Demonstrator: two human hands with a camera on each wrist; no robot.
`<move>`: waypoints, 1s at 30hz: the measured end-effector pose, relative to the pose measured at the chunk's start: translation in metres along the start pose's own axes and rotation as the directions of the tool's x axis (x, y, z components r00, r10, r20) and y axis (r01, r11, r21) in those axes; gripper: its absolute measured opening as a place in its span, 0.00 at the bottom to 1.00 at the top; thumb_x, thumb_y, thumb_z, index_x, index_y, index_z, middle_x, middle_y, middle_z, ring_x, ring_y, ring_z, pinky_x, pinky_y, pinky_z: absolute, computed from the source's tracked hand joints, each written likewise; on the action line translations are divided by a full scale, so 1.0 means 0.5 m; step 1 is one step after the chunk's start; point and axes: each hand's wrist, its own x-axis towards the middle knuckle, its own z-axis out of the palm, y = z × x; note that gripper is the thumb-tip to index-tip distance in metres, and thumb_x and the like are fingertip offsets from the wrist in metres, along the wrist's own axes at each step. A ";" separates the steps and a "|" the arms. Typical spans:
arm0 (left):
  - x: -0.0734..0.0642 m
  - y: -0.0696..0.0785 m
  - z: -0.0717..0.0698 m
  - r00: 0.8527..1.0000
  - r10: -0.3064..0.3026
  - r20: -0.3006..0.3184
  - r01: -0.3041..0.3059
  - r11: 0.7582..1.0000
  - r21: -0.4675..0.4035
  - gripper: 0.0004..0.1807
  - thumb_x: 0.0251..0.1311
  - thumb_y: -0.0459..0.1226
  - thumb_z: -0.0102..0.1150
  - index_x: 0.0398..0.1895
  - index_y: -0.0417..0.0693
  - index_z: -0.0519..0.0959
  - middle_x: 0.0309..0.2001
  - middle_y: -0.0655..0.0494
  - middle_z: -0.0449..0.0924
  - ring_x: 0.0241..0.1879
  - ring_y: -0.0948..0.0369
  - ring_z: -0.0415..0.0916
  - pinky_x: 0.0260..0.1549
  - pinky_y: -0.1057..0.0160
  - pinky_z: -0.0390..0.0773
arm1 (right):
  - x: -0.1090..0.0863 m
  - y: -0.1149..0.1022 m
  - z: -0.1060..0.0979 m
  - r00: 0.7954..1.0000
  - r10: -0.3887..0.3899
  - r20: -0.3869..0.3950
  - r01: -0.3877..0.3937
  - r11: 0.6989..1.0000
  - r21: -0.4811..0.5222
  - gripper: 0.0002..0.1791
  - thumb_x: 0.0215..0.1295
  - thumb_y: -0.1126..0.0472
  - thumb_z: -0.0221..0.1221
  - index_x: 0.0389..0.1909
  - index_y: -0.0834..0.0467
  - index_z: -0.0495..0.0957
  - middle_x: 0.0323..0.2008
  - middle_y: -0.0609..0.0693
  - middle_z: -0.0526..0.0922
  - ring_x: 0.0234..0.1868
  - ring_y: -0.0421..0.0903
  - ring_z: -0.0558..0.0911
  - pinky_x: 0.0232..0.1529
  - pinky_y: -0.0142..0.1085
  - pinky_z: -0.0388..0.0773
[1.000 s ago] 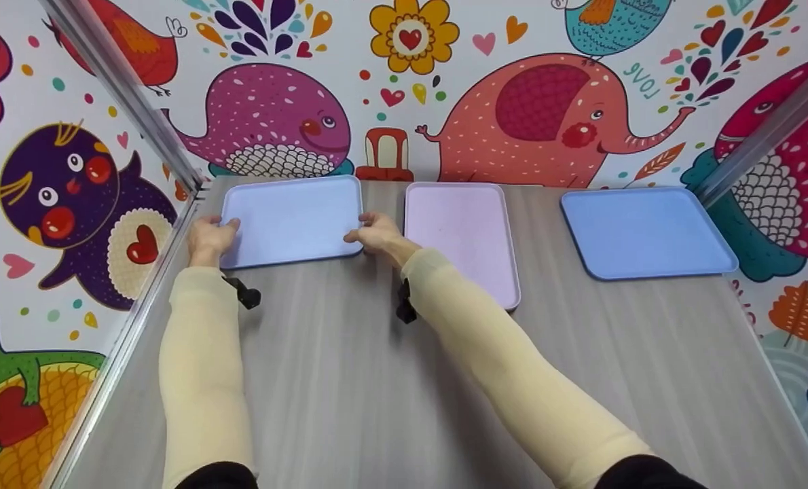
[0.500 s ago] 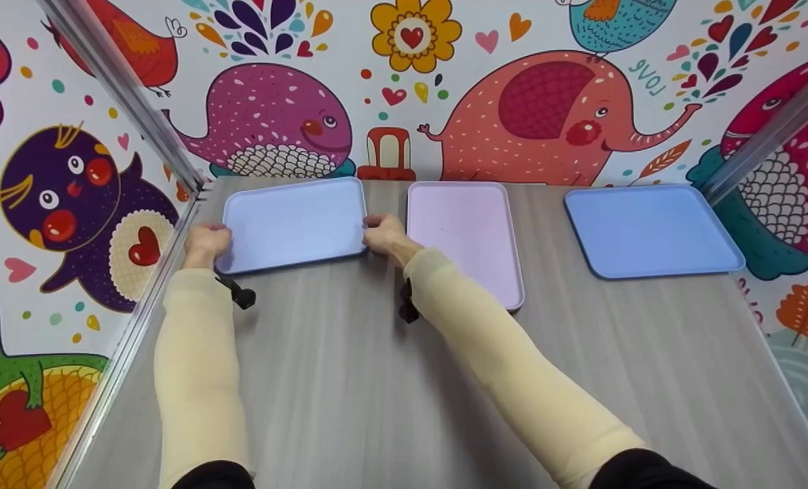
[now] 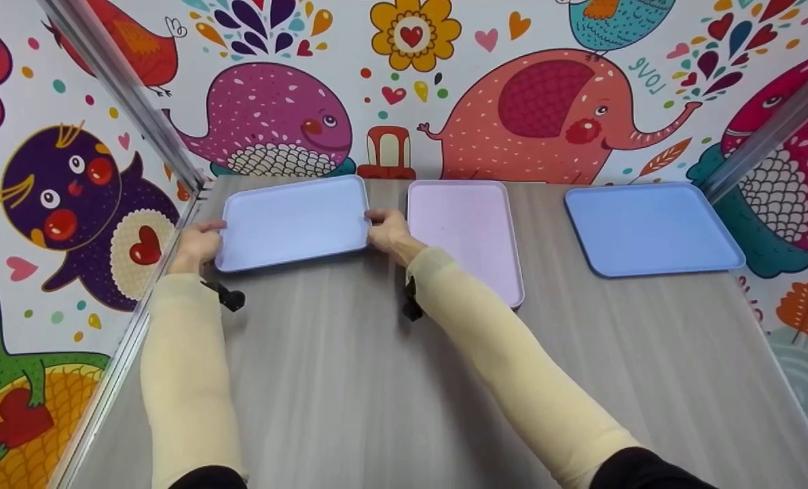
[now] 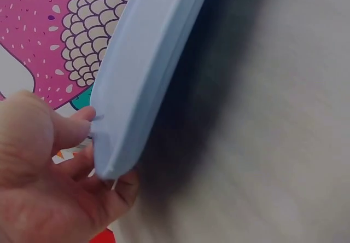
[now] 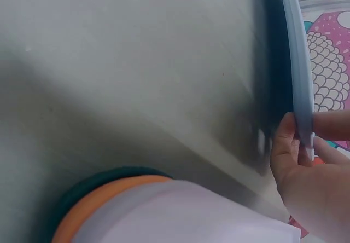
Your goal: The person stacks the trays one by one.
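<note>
A pale blue rectangular tray [image 3: 292, 223] is held level across both hands at the back left of the table. My left hand [image 3: 199, 243] pinches its left end; in the left wrist view the thumb lies over the rim and the fingers [image 4: 123, 194] curl below. At the opposite end my right hand [image 3: 389, 231] grips the short side, with fingers beneath and thumb above in the right wrist view. Dark shadow shows under the tray's edge [image 5: 299, 62] in that view, with the tabletop below it.
Right beside my right hand lies a pale pink tray [image 3: 462, 231]; orange and dark green edges [image 5: 109, 196] show under it in the right wrist view. A blue tray [image 3: 652, 229] lies at the back right. Metal posts [image 3: 132, 102] and patterned walls border the table.
My right hand's spread fingers have closed round the tray's end. The tray has turned slightly, its right end moving a little to the right, and my left hand has shifted slightly left.
</note>
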 end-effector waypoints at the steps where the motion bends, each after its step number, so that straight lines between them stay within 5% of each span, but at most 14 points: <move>1: -0.003 0.001 -0.002 1.000 -0.008 0.019 0.008 1.000 -0.026 0.38 0.77 0.30 0.33 0.90 0.44 0.59 0.90 0.37 0.56 0.77 0.46 0.64 0.66 0.56 0.76 | -0.001 -0.002 -0.003 1.000 -0.003 0.001 0.003 1.000 0.008 0.38 0.72 0.79 0.56 0.82 0.58 0.74 0.76 0.60 0.80 0.64 0.50 0.81 0.71 0.47 0.85; 9: -0.025 0.005 -0.017 0.995 0.017 0.095 -0.008 0.995 -0.097 0.34 0.86 0.39 0.32 0.92 0.49 0.57 0.85 0.37 0.62 0.57 0.59 0.77 0.44 0.66 0.85 | -0.008 -0.016 -0.034 0.998 -0.056 0.030 0.053 0.994 0.096 0.39 0.68 0.81 0.54 0.80 0.60 0.76 0.76 0.64 0.79 0.57 0.52 0.82 0.69 0.59 0.85; 18: -0.048 0.003 -0.028 0.991 0.048 0.121 -0.038 0.996 -0.083 0.35 0.85 0.36 0.36 0.93 0.58 0.55 0.89 0.39 0.54 0.65 0.54 0.73 0.52 0.65 0.84 | -0.028 -0.005 -0.065 0.987 -0.129 0.095 0.102 0.963 0.248 0.40 0.65 0.81 0.56 0.80 0.63 0.74 0.83 0.63 0.72 0.64 0.53 0.79 0.75 0.55 0.81; 24: -0.069 0.016 -0.025 0.985 0.106 0.133 -0.085 0.984 -0.155 0.33 0.89 0.38 0.39 0.92 0.57 0.57 0.86 0.43 0.57 0.57 0.64 0.76 0.50 0.70 0.85 | -0.049 0.009 -0.083 0.987 -0.148 0.057 0.119 0.928 0.352 0.41 0.63 0.82 0.55 0.79 0.63 0.76 0.79 0.63 0.76 0.51 0.47 0.80 0.48 0.38 0.79; 30: -0.093 0.032 -0.014 0.977 0.148 0.150 -0.096 0.946 -0.309 0.30 0.90 0.40 0.45 0.90 0.62 0.63 0.61 0.63 0.77 0.49 0.68 0.83 0.46 0.66 0.90 | -0.075 0.014 -0.098 0.985 -0.171 0.000 0.150 0.862 0.485 0.41 0.63 0.82 0.53 0.79 0.63 0.75 0.74 0.63 0.78 0.45 0.46 0.79 0.38 0.34 0.76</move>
